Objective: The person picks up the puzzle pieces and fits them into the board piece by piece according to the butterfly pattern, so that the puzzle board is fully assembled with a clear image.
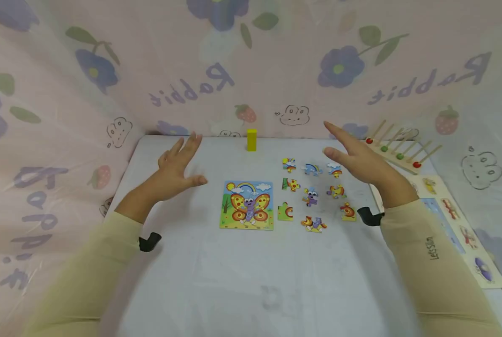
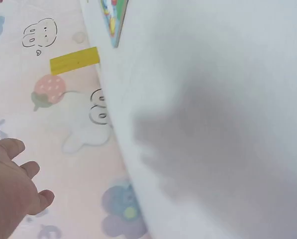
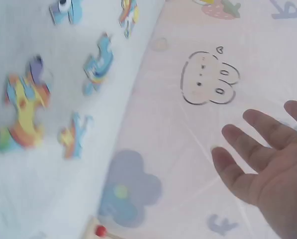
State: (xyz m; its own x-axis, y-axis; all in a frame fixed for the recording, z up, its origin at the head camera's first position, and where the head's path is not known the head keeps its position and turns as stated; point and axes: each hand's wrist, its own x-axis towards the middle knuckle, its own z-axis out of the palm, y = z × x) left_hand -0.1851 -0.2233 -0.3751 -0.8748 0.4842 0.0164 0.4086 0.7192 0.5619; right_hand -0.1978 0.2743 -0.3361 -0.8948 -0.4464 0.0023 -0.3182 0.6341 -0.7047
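Observation:
Both hands hover above a white table, holding nothing. My left hand (image 1: 176, 167) is raised at the left with its fingers extended and thumb pointing right, toward a butterfly puzzle board (image 1: 247, 205). On the right, my right hand (image 1: 356, 159) is held up near the loose jigsaw pieces, fingers stretched out and spread in the right wrist view. Those pieces lie apart from each other right of the board: a rainbow piece (image 1: 312, 169), a purple face piece (image 1: 310, 197), a green-edged piece (image 1: 285, 212), a bottom piece (image 1: 313, 223) and several more.
A yellow block (image 1: 252, 140) stands upright at the table's back edge. At the back right is a wooden peg rack (image 1: 394, 154) with red and green beads. A picture board (image 1: 478, 252) lies along the right edge. Patterned cloth (image 1: 268, 70) hangs around the table.

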